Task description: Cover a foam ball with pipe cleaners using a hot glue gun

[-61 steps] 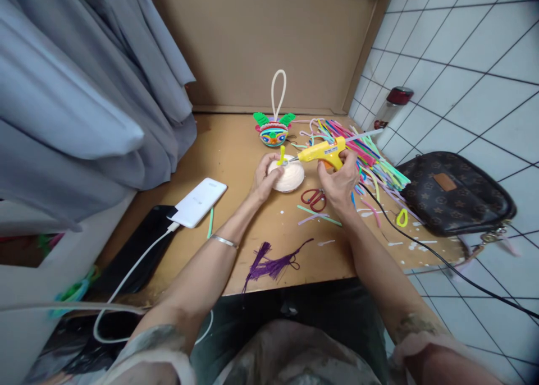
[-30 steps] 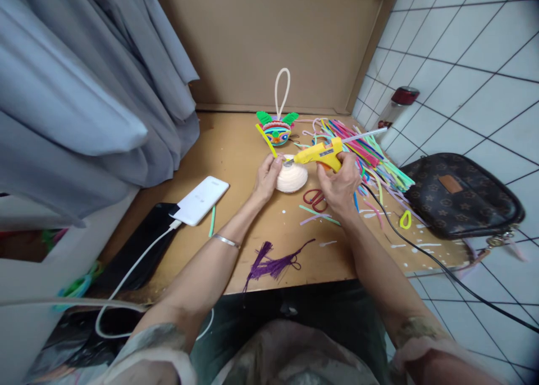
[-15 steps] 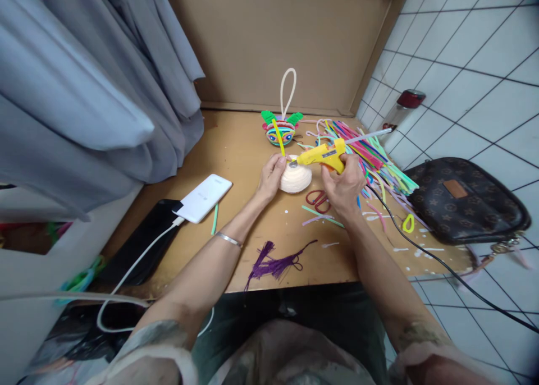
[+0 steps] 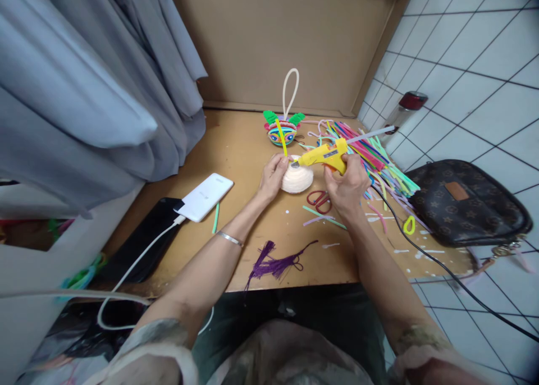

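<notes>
My left hand (image 4: pixel 273 177) pinches the lower end of an upright yellow pipe cleaner (image 4: pixel 283 139), its fingers against the side of a cream-white, coiled dome-shaped piece (image 4: pixel 300 180). In my right hand (image 4: pixel 348 187) is a yellow hot glue gun (image 4: pixel 326 154), a clear glue stick poking out of its back. The gun's nozzle is at the top of the dome, close to my left fingertips; whether it touches is too small to tell. Behind stands a colourful animal-head ornament (image 4: pixel 290 138) with green ears and a white loop. Red-handled scissors (image 4: pixel 320 202) lie below the dome.
Many coloured pipe cleaners (image 4: pixel 374 157) lie at the right, near a brown patterned bag (image 4: pixel 467 205). A black cord (image 4: pixel 404 228) crosses the right side. A purple tassel (image 4: pixel 273 266) lies near the front edge. At left are a white phone-like device (image 4: pixel 205 197) with a cable and a black pouch (image 4: pixel 147 242).
Almost nothing differs. The whole view has shifted slightly, while both hands keep their holds and the glue gun's nozzle stays at the dome's top.
</notes>
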A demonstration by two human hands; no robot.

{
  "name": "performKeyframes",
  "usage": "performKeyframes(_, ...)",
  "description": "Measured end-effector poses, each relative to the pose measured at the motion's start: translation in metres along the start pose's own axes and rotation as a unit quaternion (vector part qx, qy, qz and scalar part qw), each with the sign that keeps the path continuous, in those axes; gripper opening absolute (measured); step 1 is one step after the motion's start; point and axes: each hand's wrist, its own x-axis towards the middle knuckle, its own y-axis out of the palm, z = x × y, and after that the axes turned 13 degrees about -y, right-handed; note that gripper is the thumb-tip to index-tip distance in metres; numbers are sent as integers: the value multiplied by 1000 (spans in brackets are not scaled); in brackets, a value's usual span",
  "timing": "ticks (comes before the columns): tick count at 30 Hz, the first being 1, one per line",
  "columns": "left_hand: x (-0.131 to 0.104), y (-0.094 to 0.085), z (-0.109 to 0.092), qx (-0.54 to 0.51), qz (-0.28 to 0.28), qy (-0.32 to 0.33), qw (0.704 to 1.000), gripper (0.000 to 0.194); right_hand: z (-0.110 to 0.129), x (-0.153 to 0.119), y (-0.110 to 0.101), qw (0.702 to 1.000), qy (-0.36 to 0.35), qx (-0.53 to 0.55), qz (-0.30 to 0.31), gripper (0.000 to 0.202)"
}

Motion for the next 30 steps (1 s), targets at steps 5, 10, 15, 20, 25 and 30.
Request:
performKeyframes(5,-1,0,-2,-6,1,9,1000,58,3,2,-5,1000,0,-4,11,28)
performKeyframes(10,-1,0,-2,-2,1,7,1000,60,4,4,-8,999,-20,-33,0,29)
performKeyframes(15,-1,0,-1,5,-2,7,1000,59,5,5,-9,998,-24,-49,0,26)
performKeyframes(20,-1,0,-1,4,0,7,1000,60,5,4,-7,999,-22,-46,-1,25)
performKeyframes(25,-1,0,-1,8,0,6,1000,58,5,2,-6,999,-11,-33,4,28)
performKeyframes(30,0,0,-1,1,1,5,1000,60,5,3,-6,999,-16,-32,-2,26)
